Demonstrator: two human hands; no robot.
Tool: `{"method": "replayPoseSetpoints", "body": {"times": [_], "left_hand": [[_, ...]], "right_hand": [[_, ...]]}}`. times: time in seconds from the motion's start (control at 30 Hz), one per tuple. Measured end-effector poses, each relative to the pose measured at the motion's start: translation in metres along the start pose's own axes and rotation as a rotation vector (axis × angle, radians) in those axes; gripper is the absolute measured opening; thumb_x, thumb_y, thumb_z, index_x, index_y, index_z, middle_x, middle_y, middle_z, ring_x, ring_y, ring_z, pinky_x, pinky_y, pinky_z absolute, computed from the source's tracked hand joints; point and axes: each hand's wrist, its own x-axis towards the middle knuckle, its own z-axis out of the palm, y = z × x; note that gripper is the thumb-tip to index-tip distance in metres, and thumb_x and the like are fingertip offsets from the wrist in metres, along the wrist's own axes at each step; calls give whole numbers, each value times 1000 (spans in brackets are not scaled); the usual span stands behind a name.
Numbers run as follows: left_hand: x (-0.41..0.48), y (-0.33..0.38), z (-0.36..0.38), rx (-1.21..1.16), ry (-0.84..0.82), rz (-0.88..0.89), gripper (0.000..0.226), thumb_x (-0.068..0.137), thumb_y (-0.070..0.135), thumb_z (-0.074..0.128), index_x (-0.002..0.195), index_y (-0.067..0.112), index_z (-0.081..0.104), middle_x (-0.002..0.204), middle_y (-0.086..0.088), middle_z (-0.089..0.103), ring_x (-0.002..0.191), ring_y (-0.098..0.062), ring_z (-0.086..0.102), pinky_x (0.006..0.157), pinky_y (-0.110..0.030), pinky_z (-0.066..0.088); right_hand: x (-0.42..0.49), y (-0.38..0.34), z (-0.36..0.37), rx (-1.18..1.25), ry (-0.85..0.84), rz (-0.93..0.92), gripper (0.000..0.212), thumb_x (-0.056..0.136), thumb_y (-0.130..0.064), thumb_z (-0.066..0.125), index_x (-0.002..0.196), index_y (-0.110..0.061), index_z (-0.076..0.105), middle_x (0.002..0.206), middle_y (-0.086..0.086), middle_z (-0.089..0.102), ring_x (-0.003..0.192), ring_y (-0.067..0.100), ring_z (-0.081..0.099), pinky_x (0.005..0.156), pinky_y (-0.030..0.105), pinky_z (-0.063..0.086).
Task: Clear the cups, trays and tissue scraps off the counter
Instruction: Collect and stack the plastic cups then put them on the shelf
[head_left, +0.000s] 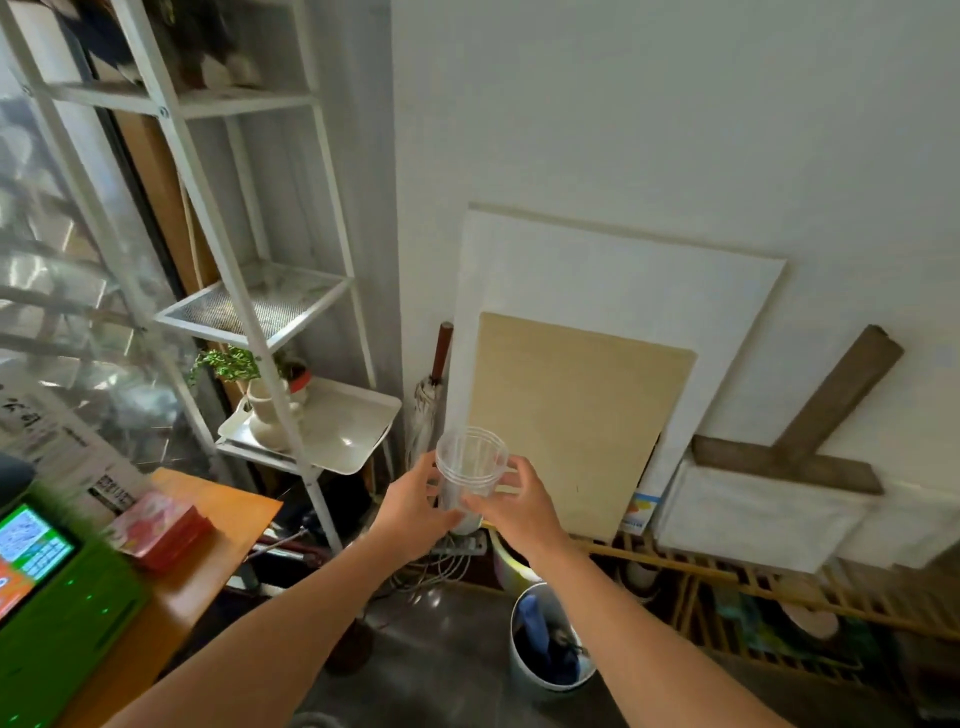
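Two bare forearms reach out from the near edge, meeting well ahead of the body over the floor. The left hand (415, 499) wraps the lower body of a clear plastic cup (470, 467) from the left, and the right hand (511, 499) closes on it from the right with the thumb lying across its ribbed upper band. Both hands are curled narrow around the cup, which is upright, mouth up, held in the air and resting on nothing. It looks empty, though glare makes that hard to confirm.

Below and slightly right stands a white waste bin (550, 642) on the dark floor, with blue material already inside. To the near left is the orange-topped surface (208, 540), carrying a red box (161, 527) and a green payment terminal (47, 587); the cup is already off it. Farther left, a white metal shelf (249, 296) holds a white tray (337, 431) with a potted plant (244, 379).

The step in hand appears to be disposing of the cup. To do it well, bring the cup down and right until it sits above the bin's mouth, then release from low down so the light plastic does not bounce off the rim. One hand would suffice, freeing the other for the next item.
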Motion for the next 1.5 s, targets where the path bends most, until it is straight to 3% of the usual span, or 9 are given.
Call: {"method": "replayPoseSetpoints", "body": {"times": [0.4, 0.6, 0.7, 0.87, 1.0, 1.13, 1.27, 1.37, 1.5], "left_hand": [[110, -46, -28, -14, -16, -52, 75, 70, 31, 86, 132, 38, 46, 109, 22, 61, 102, -2, 61, 72, -12, 47], [186, -60, -70, -54, 39, -89, 65, 73, 26, 85, 125, 39, 48, 102, 21, 60, 94, 1, 61, 68, -15, 49], [213, -76, -91, -118, 44, -117, 58, 76, 19, 83, 115, 44, 48, 105, 20, 61, 94, 0, 61, 59, -12, 51], [234, -120, -107, -186, 102, -201, 60, 76, 13, 83, 121, 36, 50, 112, 13, 61, 109, -13, 62, 76, -24, 58], [233, -150, -111, -223, 169, -300, 66, 72, 26, 86, 127, 32, 49, 119, 7, 61, 109, -12, 60, 80, -26, 56], [238, -176, -113, -273, 211, -396, 61, 71, 26, 85, 118, 31, 46, 120, 6, 59, 111, -14, 59, 80, -29, 57], [247, -188, -107, -279, 286, -488, 60, 78, 16, 80, 123, 26, 43, 116, 3, 59, 110, -17, 61, 67, -14, 51], [252, -194, -99, -250, 352, -517, 62, 80, 12, 80, 126, 22, 41, 122, -2, 58, 105, -17, 63, 71, -23, 56], [270, -205, -94, -240, 454, -525, 60, 79, 8, 80, 130, 12, 49, 124, -6, 61, 106, -23, 64, 88, -35, 56]], "right_hand": [[118, -10, 32, -48, -100, 29, 62, 63, -42, 86, 111, -43, 47, 109, -19, 56, 96, 2, 61, 72, 21, 50], [199, -57, 61, -97, -132, 6, 78, 40, -64, 80, 108, -41, 50, 102, -20, 59, 89, 4, 64, 55, 12, 46], [234, -65, 84, -161, -179, -5, 68, 55, -50, 85, 113, -38, 51, 102, -17, 60, 89, 5, 64, 63, 17, 49], [275, -52, 132, -200, -279, 50, 75, 69, -35, 86, 133, -32, 47, 116, -11, 62, 100, 8, 63, 80, 25, 55], [292, -44, 162, -165, -397, 120, 63, 68, -32, 87, 116, -43, 47, 113, -14, 62, 97, -1, 62, 67, 15, 50], [314, -33, 184, -194, -466, 145, 67, 68, -35, 86, 125, -35, 51, 112, -16, 62, 92, -5, 62, 59, 9, 47], [339, -20, 203, -187, -544, 187, 68, 70, -25, 85, 128, -30, 50, 113, -13, 62, 86, -11, 61, 56, 5, 46], [358, -12, 214, -171, -609, 209, 69, 70, -13, 84, 127, -28, 47, 118, -5, 62, 96, 0, 63, 62, 11, 52], [383, -5, 229, -173, -647, 205, 71, 69, -4, 84, 126, -20, 44, 121, 8, 61, 103, 19, 65, 85, 32, 57]]}}
